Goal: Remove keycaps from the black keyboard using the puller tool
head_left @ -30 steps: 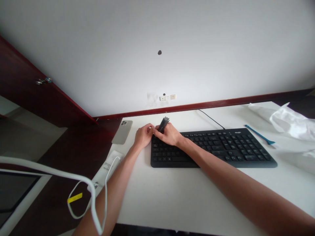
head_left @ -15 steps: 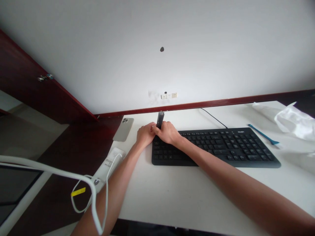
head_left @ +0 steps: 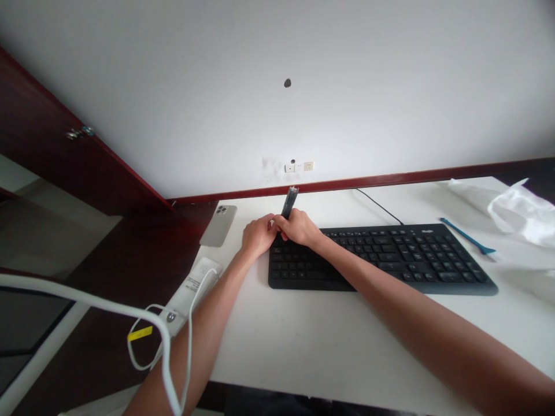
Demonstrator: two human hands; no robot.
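Observation:
A slim dark grey stick-like tool [head_left: 290, 201] with a pale, notched top end leans up and to the right out of my right hand [head_left: 299, 227]. My right hand is closed around its lower part, over the upper left corner of a black keyboard [head_left: 433, 260]. Against its fingertips, my left hand [head_left: 259, 234] has its fingers curled together beside that same corner; what they pinch, if anything, is hidden. The tool's lower end is out of sight behind the hands. The keyboard lies flat on a white table [head_left: 295, 341], its cable running to the back.
A phone [head_left: 219, 225] lies face down at the table's left edge, near a white power strip [head_left: 187, 294] with a white cable [head_left: 163, 341] looping in front. Toward the right are a blue pry-like stick [head_left: 467, 235] and a crumpled white bag [head_left: 520, 208].
The tool has gone from nearly upright to tilted rightward and shows more of its length. My right hand has turned slightly with it; my left hand stays close by.

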